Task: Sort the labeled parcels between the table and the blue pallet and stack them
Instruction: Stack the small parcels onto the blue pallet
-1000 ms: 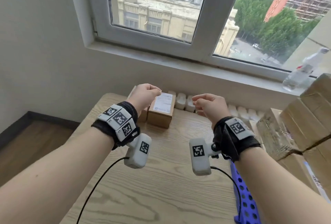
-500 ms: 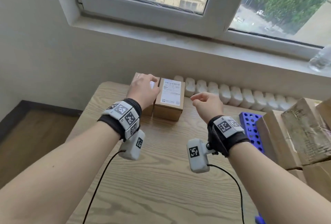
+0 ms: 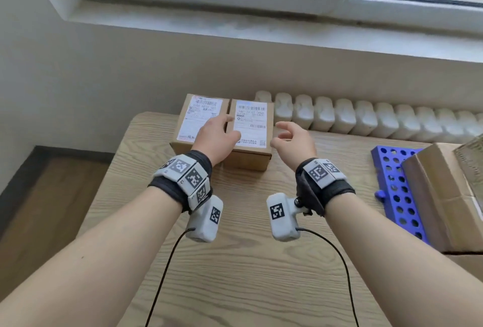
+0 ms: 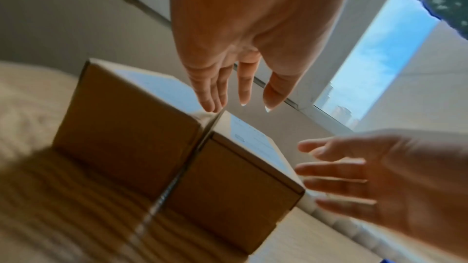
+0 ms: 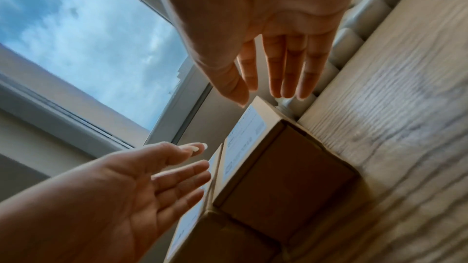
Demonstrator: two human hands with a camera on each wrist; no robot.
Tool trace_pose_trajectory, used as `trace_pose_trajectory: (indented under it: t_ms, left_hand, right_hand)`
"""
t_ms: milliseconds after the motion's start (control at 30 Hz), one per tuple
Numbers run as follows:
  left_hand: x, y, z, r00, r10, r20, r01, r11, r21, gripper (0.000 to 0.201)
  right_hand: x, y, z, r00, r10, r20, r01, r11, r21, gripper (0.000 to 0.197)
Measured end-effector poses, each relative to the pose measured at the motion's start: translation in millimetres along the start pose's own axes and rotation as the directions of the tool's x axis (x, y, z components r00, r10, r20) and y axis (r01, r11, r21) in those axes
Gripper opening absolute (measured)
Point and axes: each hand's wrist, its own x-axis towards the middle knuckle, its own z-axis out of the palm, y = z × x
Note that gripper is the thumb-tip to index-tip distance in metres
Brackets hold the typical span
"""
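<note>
Two small brown parcels with white labels stand side by side at the table's far end: the left parcel (image 3: 194,124) (image 4: 126,125) and the right parcel (image 3: 252,130) (image 5: 286,179). My left hand (image 3: 226,128) (image 4: 228,95) is spread flat just over the seam between their tops; whether it touches them I cannot tell. My right hand (image 3: 281,135) (image 5: 273,87) is open, fingers straight, close beside the right parcel's right side and holding nothing. The blue pallet (image 3: 394,190) lies to the right of the table.
Larger cardboard boxes (image 3: 444,196) are stacked on the pallet at the right. A white radiator (image 3: 366,117) runs under the window sill behind the parcels. The wooden table (image 3: 235,274) stretches towards me, with two thin black cables hanging from my wrists.
Both hands have uncurled and reached forward to the two parcels, the left one over their tops. My view has tilted downward.
</note>
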Motion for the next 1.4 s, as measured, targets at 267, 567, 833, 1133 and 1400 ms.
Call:
trace_pose_trajectory:
  t_ms: [267,567,833,1133,1400]
  left_hand:
    - [6,1,12,1.0,-0.012,-0.021,0.012,1.0,-0.018,0.055]
    - [3,7,23,1.0,0.01,0.03,-0.011,0.999,0.039,0.058]
    - [0,9,20,0.987,-0.111,0.113,0.118,0.991,-0.056,0.046]
    - [-22,4,26,0.959,-0.176,0.223,0.193,0.979,-0.06,0.052]
    - [-60,10,25,0.969,-0.066,0.24,0.1,0.986,-0.132,0.04]
  right_hand:
    - [7,25,14,0.978,0.161,0.135,-0.181,0.972,0.153,0.064]
    - [5,18,12,0.976,0.144,0.161,-0.168,0.974,0.151,0.05]
    - [-8,25,6,0.964,0.179,0.196,-0.217,0.957,0.191,0.047]
    - [-36,44,1,0.948,0.239,0.21,-0.301,0.89,0.343,0.038]
    - [-72,50,-15,0.954,0.254,0.16,-0.298,0.864,0.405,0.034]
